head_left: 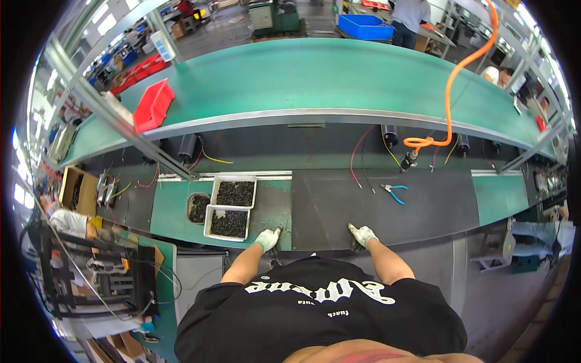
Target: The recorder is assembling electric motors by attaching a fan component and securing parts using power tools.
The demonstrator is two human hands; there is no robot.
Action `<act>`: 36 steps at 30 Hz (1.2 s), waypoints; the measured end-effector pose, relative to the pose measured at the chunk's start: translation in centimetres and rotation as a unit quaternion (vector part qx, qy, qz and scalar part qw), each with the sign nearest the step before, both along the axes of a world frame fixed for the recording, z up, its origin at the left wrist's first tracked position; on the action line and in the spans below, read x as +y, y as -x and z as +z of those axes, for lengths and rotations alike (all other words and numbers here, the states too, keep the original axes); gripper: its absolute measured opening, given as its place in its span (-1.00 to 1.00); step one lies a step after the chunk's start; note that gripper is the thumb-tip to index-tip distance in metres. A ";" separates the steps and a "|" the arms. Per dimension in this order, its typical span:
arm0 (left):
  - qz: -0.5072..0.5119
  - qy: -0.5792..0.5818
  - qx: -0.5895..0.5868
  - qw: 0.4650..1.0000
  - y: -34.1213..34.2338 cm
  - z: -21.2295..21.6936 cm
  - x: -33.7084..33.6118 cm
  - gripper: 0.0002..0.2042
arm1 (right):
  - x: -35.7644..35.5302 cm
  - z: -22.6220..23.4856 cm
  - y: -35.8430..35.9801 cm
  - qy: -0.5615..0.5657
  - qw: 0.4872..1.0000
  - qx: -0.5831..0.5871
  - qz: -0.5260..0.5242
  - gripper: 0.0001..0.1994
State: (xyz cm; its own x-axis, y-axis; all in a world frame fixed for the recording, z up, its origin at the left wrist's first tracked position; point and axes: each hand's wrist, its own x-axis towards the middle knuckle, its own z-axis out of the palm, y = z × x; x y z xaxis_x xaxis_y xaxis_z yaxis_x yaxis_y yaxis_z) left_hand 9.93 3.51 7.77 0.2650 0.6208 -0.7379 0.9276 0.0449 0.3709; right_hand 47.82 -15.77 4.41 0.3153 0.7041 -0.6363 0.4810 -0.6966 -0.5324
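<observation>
Head view, gloved left hand [267, 239] and right hand [363, 235] on dark mat [375, 212] edge — fingers loosely apart, empty

Far across my bench runs a long green conveyor belt [315, 78] with a red bin [152, 106] lying tilted on its left part, and a coiled orange hose [451, 91] hangs down on the right to a tool [409, 160] over the far edge of the bench. Blue-handled pliers [394, 192] lie on the mat to the right, well apart from the red wire [356, 158] trailing down from the far edge. At far left sits a cardboard box [77, 190], and a blue crate [365, 26] stands beyond the belt beside another person [409, 19].
</observation>
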 end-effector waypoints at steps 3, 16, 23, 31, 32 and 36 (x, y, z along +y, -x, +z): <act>-0.059 -0.046 0.012 0.997 -0.6 1.0 0.4 -0.17 | -0.1 -0.5 -0.4 -0.021 1.000 0.005 0.012 -0.20; -0.033 -0.038 0.008 0.999 -0.2 0.6 -0.1 -0.16 | 1.6 8.0 1.7 0.098 0.987 0.083 -0.092 -0.18; -0.045 -0.037 0.014 0.998 -0.2 0.9 0.0 -0.15 | 1.2 8.1 1.7 0.088 0.991 0.054 -0.082 -0.19; -0.031 -0.028 0.004 0.999 -0.2 0.7 -0.1 -0.16 | 1.3 9.0 1.9 0.103 0.988 0.067 -0.098 -0.19; -0.033 -0.028 0.004 0.999 -0.4 0.9 0.0 -0.16 | 1.2 8.2 1.7 0.099 0.989 0.058 -0.097 -0.19; -0.035 -0.021 0.013 0.999 -0.5 1.4 0.1 -0.16 | 1.7 7.7 1.6 0.091 0.991 0.051 -0.085 -0.18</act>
State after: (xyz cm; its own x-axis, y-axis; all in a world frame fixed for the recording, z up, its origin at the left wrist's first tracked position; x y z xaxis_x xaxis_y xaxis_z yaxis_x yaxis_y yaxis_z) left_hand 10.46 3.58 9.21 0.2893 0.6320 -0.7190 0.9375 -0.0353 0.3462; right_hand 46.18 -14.11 12.09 0.3469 0.5166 -0.7828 0.2975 -0.8522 -0.4305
